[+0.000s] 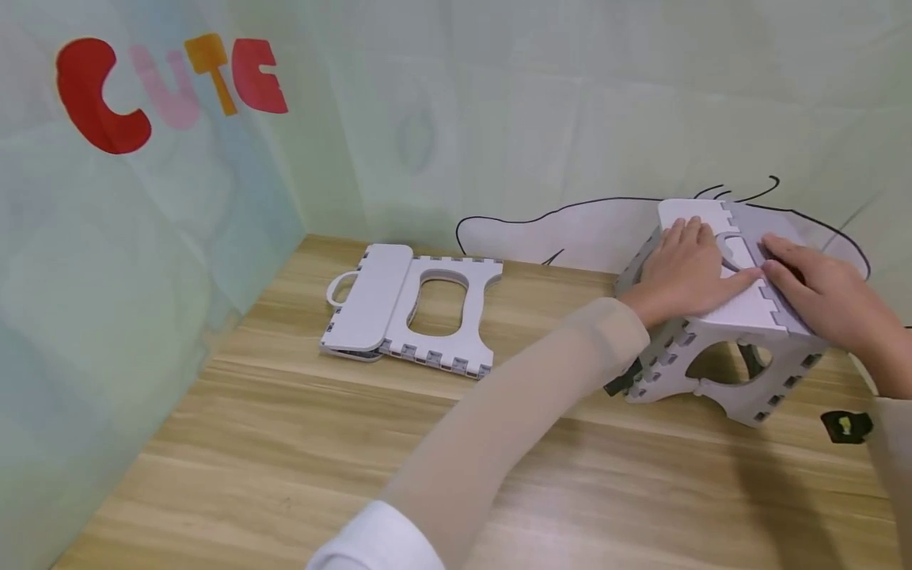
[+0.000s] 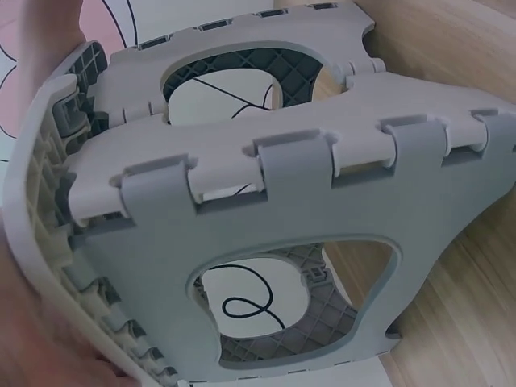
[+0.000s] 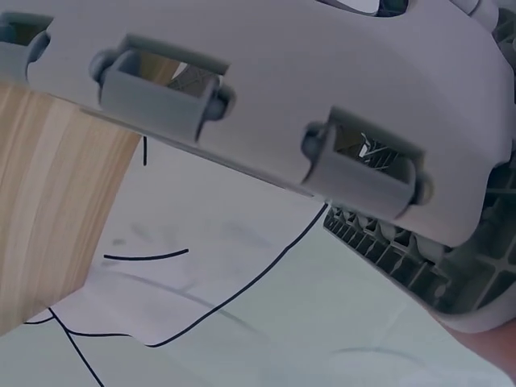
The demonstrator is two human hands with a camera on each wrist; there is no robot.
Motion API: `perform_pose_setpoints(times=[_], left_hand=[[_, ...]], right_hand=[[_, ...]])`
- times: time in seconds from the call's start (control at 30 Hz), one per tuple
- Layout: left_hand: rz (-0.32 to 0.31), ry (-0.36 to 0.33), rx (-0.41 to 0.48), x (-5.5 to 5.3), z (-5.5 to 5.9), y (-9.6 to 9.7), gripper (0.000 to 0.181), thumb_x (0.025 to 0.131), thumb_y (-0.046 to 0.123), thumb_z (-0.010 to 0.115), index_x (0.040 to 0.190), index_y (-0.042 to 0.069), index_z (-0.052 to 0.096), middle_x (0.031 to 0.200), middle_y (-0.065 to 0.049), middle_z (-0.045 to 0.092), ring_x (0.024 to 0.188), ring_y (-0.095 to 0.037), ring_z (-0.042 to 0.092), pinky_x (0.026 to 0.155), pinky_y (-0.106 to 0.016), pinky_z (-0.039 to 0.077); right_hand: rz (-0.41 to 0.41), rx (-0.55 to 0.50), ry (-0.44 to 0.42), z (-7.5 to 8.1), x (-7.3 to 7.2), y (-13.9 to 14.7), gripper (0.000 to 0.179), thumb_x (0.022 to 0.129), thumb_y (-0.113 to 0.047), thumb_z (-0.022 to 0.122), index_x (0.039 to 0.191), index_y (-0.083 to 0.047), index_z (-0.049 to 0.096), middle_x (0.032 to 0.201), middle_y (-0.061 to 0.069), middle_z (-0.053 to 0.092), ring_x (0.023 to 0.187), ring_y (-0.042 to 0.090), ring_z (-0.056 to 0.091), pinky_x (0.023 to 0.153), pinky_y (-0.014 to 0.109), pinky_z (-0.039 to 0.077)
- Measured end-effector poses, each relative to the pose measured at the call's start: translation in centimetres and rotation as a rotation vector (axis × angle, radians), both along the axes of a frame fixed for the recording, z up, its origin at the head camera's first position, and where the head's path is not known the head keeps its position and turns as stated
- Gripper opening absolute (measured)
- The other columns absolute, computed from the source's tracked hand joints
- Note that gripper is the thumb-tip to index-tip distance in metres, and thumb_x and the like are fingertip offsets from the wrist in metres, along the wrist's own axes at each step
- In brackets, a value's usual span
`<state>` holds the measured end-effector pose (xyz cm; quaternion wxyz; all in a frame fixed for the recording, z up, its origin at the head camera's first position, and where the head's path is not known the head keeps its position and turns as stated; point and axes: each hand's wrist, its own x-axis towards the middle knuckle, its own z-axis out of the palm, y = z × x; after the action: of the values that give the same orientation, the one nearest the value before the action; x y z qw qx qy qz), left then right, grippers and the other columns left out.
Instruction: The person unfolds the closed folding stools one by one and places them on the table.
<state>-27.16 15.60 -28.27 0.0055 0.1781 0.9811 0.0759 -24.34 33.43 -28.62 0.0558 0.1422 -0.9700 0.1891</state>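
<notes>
A white and grey folding step stool stands opened out at the right of the head view, legs spread and top flat. My left hand lies across the white half of its top, fingers extended, the thumb reaching toward the middle seam. On the grey half rests my right hand, fingers pointing to the seam near the other thumb. The left wrist view shows the stool's hinged grey leg panels with oval cutouts. In the right wrist view, a leg panel with hinge slots fills the upper part.
A second folding stool lies folded flat on the wooden table, its handle to the left. A small black object sits right of the opened stool. Behind hangs a pale printed curtain with coloured letters at left.
</notes>
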Motion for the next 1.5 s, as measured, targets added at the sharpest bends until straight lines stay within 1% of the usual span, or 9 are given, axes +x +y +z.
perform_pose_setpoints(times=[0.2, 0.4, 0.67, 0.83, 0.97, 1.1, 1.23, 1.37, 1.5], left_hand=[[-0.013, 0.011, 0.008, 0.1, 0.4, -0.4, 0.087, 0.093, 0.077, 0.017, 0.161, 0.022, 0.011, 0.164, 0.011, 0.01, 0.149, -0.006, 0.002, 0.117, -0.021, 0.003], [-0.068, 0.025, 0.036, 0.2, 0.4, -1.2, 0.079, 0.097, 0.073, 0.017, 0.161, 0.027, 0.007, 0.164, 0.015, 0.006, 0.149, -0.007, -0.005, 0.117, -0.021, -0.002], [-0.101, 0.074, 0.066, 0.3, 0.5, -2.5, 0.073, 0.098, 0.07, 0.018, 0.16, 0.031, 0.017, 0.163, 0.015, 0.014, 0.15, -0.008, -0.002, 0.117, -0.022, -0.003], [-0.116, 0.099, 0.054, 0.2, 0.5, -3.4, 0.074, 0.098, 0.07, 0.016, 0.16, 0.029, 0.018, 0.164, 0.013, 0.014, 0.15, -0.011, -0.002, 0.117, -0.024, -0.006], [-0.11, 0.111, 0.05, 0.1, 0.6, -4.3, 0.073, 0.099, 0.069, 0.016, 0.16, 0.028, 0.017, 0.164, 0.012, 0.013, 0.151, -0.011, -0.002, 0.117, -0.024, -0.008], [-0.099, 0.102, 0.088, 0.1, 0.8, -5.6, 0.072, 0.1, 0.068, 0.017, 0.16, 0.029, 0.018, 0.164, 0.012, 0.012, 0.151, -0.013, 0.0, 0.118, -0.024, -0.003], [-0.099, 0.102, 0.149, 0.2, 0.8, -7.5, 0.071, 0.101, 0.066, 0.02, 0.16, 0.028, 0.02, 0.165, 0.01, 0.01, 0.151, -0.013, 0.002, 0.118, -0.023, -0.001], [-0.109, 0.123, 0.188, 0.1, 0.7, -9.5, 0.069, 0.102, 0.064, 0.022, 0.16, 0.025, 0.021, 0.166, 0.006, 0.011, 0.151, -0.015, 0.005, 0.119, -0.025, 0.003], [-0.103, 0.136, 0.206, 0.0, 0.7, -11.1, 0.068, 0.103, 0.063, 0.022, 0.16, 0.025, 0.022, 0.166, 0.006, 0.012, 0.151, -0.017, 0.006, 0.12, -0.027, 0.004]], right_hand=[[-0.015, 0.001, 0.008, 0.6, 0.3, -0.4, 0.057, 0.11, -0.033, 0.032, 0.156, -0.001, 0.021, 0.152, 0.036, 0.023, 0.137, 0.059, 0.02, 0.106, 0.074, 0.017], [0.004, 0.014, 0.03, 1.4, 0.7, -1.5, 0.056, 0.11, -0.032, 0.032, 0.155, 0.0, 0.024, 0.151, 0.035, 0.028, 0.137, 0.058, 0.024, 0.108, 0.071, 0.017], [0.053, 0.021, -0.003, 1.9, 0.9, -3.0, 0.056, 0.11, -0.028, 0.034, 0.157, -0.002, 0.019, 0.153, 0.035, 0.024, 0.135, 0.059, 0.026, 0.102, 0.075, 0.024], [0.122, 0.021, -0.022, 2.3, 1.1, -3.8, 0.057, 0.11, -0.024, 0.036, 0.156, 0.003, 0.017, 0.154, 0.034, 0.02, 0.139, 0.057, 0.02, 0.111, 0.069, 0.016], [0.161, 0.005, -0.015, 2.5, 1.4, -4.6, 0.057, 0.11, -0.025, 0.038, 0.155, 0.004, 0.019, 0.155, 0.033, 0.02, 0.14, 0.055, 0.02, 0.114, 0.065, 0.013], [0.201, -0.011, 0.012, 2.8, 1.7, -5.4, 0.057, 0.109, -0.023, 0.041, 0.154, 0.006, 0.023, 0.155, 0.034, 0.022, 0.141, 0.054, 0.021, 0.115, 0.063, 0.014], [0.23, -0.012, 0.026, 3.0, 2.0, -6.6, 0.055, 0.109, -0.021, 0.043, 0.153, 0.008, 0.025, 0.153, 0.035, 0.024, 0.14, 0.054, 0.022, 0.113, 0.064, 0.017], [0.239, -0.009, -0.036, 3.4, 2.5, -7.9, 0.057, 0.11, -0.024, 0.04, 0.157, 0.002, 0.019, 0.157, 0.032, 0.019, 0.143, 0.052, 0.019, 0.112, 0.066, 0.018], [0.253, -0.005, -0.102, 3.9, 3.0, -9.1, 0.059, 0.11, -0.027, 0.037, 0.158, -0.002, 0.014, 0.16, 0.028, 0.013, 0.146, 0.048, 0.013, 0.115, 0.063, 0.012]])
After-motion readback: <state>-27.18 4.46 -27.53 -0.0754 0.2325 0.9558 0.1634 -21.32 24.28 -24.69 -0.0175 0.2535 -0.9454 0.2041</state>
